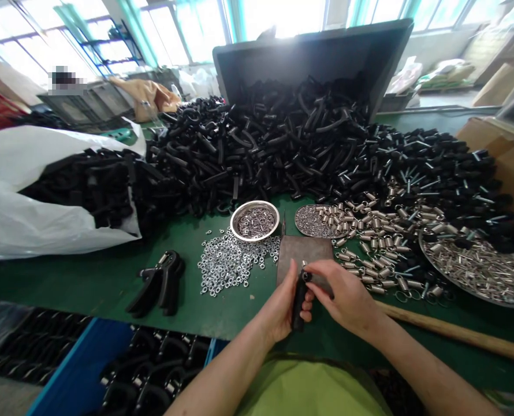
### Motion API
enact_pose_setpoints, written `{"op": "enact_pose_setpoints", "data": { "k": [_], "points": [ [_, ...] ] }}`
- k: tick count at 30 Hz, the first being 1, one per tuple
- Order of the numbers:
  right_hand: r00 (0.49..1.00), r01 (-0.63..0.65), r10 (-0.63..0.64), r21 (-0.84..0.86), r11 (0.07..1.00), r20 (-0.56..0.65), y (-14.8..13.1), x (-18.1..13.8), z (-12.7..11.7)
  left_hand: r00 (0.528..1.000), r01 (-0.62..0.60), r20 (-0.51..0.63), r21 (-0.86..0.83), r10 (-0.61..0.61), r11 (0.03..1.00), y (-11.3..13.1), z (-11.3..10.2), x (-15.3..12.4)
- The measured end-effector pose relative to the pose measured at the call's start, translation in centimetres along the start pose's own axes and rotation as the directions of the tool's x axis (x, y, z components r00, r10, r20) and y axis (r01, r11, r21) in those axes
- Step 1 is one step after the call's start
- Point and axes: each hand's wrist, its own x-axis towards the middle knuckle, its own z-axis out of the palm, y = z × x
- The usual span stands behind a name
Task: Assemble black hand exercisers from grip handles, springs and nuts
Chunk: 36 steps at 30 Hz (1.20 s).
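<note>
Head view: the left hand (283,306) has its grip closed around a black handle (299,303), held upright just above the green worktop (110,277) in front of a metal plate (302,254). The right hand (347,297) pinches a small metal part (304,267) at the handle's top. That part could slip and vanish among the loose washers (231,263); a tilted handle could misseat it.

no readable text, labels or numbers anywhere
</note>
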Motion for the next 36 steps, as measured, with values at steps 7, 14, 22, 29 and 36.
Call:
{"op": "enact_pose_setpoints", "data": {
  "k": [7, 14, 22, 29, 36],
  "points": [
    [1.0, 0.018, -0.017, -0.064, 0.998, 0.011, 0.0, -0.6, 0.4, 0.983, -0.135, -0.098, 0.164, 0.153, 0.977, -0.9, 0.2, -0.4],
    [0.989, -0.124, 0.116, 0.079, 0.989, 0.095, 1.3, 0.1, -1.4, 0.995, 0.002, -0.104, 0.156, 0.014, 0.988, -0.8, 0.1, -0.5],
    [0.787, -0.55, 0.576, -0.672, 0.496, -0.219, 16.1, 4.2, -11.4, 0.987, -0.079, -0.15, -0.141, 0.058, 0.987, -0.3, -1.3, 0.7],
    [0.712, -0.602, 0.626, -0.736, 0.31, -0.318, 19.8, 4.6, -12.9, 0.976, -0.094, -0.214, -0.256, 0.039, 0.962, 0.5, -0.9, 0.8],
    [0.806, -0.549, 0.525, -0.678, 0.489, -0.274, 16.5, 4.3, -13.7, 0.995, -0.104, -0.052, -0.51, 0.09, 0.854, 1.6, -1.6, 1.1]
  ]
}}
